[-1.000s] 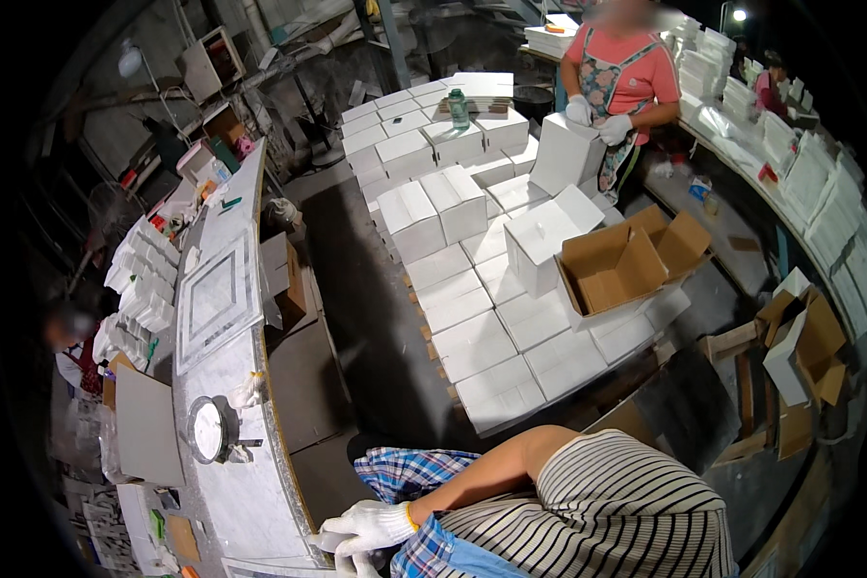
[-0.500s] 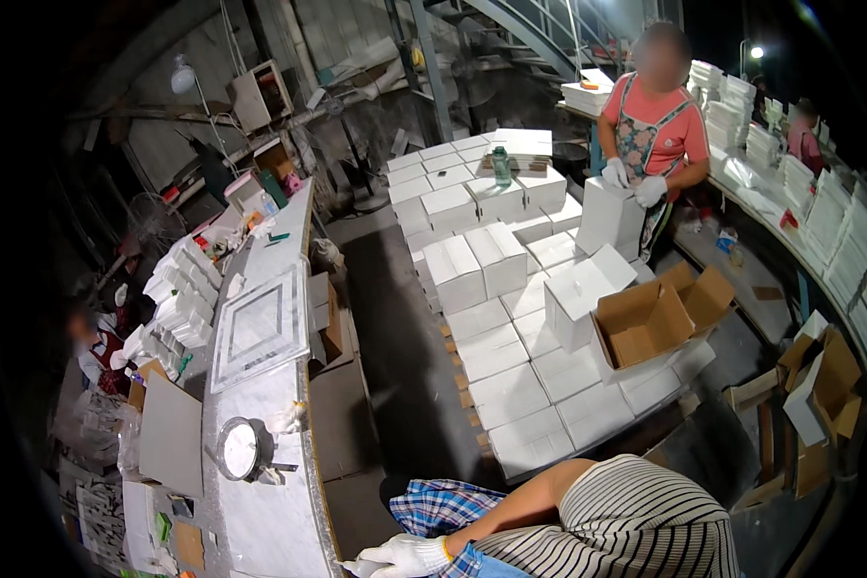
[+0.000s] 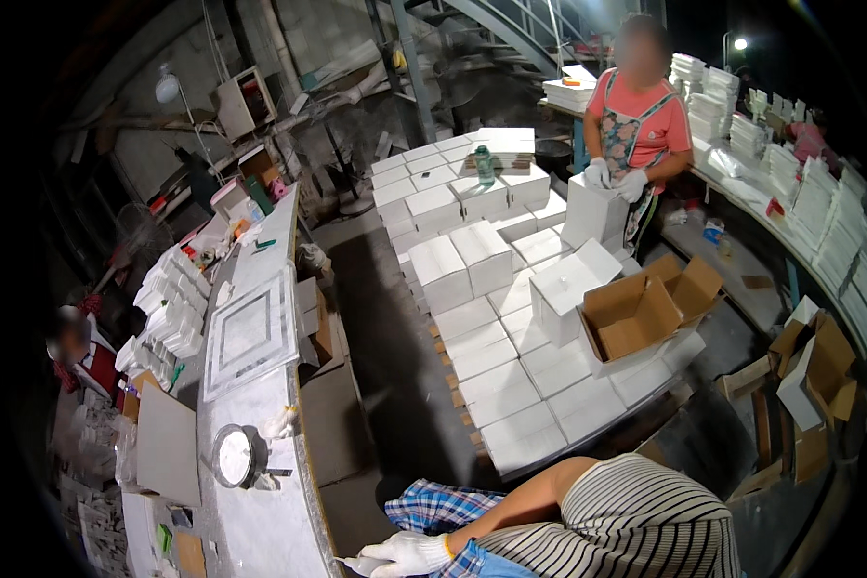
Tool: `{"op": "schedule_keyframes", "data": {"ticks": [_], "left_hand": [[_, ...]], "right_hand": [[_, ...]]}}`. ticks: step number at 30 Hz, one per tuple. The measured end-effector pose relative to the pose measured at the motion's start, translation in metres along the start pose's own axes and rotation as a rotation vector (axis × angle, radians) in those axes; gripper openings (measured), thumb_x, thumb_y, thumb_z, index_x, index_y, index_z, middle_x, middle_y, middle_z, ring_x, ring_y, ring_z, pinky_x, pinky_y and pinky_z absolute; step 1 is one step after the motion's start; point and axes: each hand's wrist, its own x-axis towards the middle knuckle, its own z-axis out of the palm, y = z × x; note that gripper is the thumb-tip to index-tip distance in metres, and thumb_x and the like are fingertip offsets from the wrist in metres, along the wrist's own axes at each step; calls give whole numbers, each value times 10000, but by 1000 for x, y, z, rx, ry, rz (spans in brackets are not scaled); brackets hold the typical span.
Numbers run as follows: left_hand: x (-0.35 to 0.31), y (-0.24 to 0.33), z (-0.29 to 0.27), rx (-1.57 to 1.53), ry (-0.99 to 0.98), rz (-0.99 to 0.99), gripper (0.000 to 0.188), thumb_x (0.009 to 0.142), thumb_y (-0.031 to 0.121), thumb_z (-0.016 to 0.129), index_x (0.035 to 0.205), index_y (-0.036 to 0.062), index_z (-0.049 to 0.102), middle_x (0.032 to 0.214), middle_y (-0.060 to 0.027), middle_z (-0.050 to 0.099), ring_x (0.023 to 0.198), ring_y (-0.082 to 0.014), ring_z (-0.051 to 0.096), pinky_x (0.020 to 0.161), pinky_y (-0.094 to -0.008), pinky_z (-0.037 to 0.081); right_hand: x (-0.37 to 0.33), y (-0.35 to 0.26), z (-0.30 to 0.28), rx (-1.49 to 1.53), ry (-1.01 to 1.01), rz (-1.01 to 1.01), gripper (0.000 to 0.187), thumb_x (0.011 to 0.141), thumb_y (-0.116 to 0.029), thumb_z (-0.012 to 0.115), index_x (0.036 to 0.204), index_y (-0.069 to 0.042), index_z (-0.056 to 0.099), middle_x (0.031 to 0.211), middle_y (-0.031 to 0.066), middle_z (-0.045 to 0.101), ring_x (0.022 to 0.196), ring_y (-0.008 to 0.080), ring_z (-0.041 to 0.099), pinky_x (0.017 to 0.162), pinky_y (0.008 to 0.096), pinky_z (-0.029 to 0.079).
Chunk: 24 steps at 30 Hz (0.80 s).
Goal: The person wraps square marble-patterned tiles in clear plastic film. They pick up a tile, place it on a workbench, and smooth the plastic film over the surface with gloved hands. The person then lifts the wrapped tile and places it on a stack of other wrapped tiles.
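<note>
My right hand, in a white knit glove, is low in the view at the near edge of the workbench. Its fingers are drawn together and point left, their tips by the bench edge; whatever they grip is too small to make out. The bare forearm comes from a striped sleeve, above blue plaid cloth. My left hand is out of view. Farther up the bench stand a dark-rimmed bowl of white material and a flat panel with a grey rectangular border.
White boxes fill a pallet, with an open brown carton on top. Behind them a co-worker in gloves handles a tall white box. Another person is beyond the bench. Cartons stand at right.
The whole view has shifted slightly, so the boxes and co-worker appear a little farther left. My right hand stays by the bench edge. The person beyond the bench has changed posture.
</note>
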Motion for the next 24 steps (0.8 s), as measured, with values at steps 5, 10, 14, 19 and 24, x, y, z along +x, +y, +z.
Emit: {"op": "schedule_keyframes", "data": {"ticks": [5, 10, 14, 19, 24], "left_hand": [[1, -1, -3, -2, -4, 27, 297, 924, 242, 709, 1149, 49, 687, 1073, -194, 692, 930, -327, 685, 816, -390, 555], [0, 0, -8, -5, -13, 55, 293, 919, 247, 717, 1138, 53, 697, 1064, -194, 696, 927, -330, 687, 817, -391, 555], [-1, -4, -1, 93, 91, 172, 262, 909, 201, 734, 1114, 40, 711, 1068, -193, 703, 918, -325, 696, 788, -388, 565], [-6, -20, -2, 120, 71, 171, 263, 913, 191, 728, 1124, 37, 706, 1078, -201, 699, 927, -331, 694, 791, -392, 566], [-6, -26, -3, 138, 52, 188, 264, 916, 182, 723, 1134, 34, 702, 1089, -209, 694, 936, -337, 693, 794, -396, 567]], "right_hand": [[5, 15, -2, -45, 30, -68, 394, 1052, -405, 502, 1203, -58, 614, 999, 59, 768, 840, 150, 736, 775, 302, 561], [9, 23, -6, -71, 29, -25, 413, 1044, -416, 515, 1222, -55, 607, 985, 61, 767, 848, 159, 733, 758, 316, 562], [34, 74, -16, -208, 64, -78, 391, 977, -360, 580, 1241, -73, 593, 1004, 136, 738, 865, 299, 719, 768, 399, 547], [49, 101, -10, -346, 48, -26, 425, 931, -347, 615, 1264, -86, 579, 1072, 191, 709, 961, 367, 695, 808, 450, 530], [54, 101, -11, -362, 4, -41, 441, 929, -363, 610, 1269, -84, 574, 1084, 208, 694, 981, 384, 677, 811, 465, 522]]}}
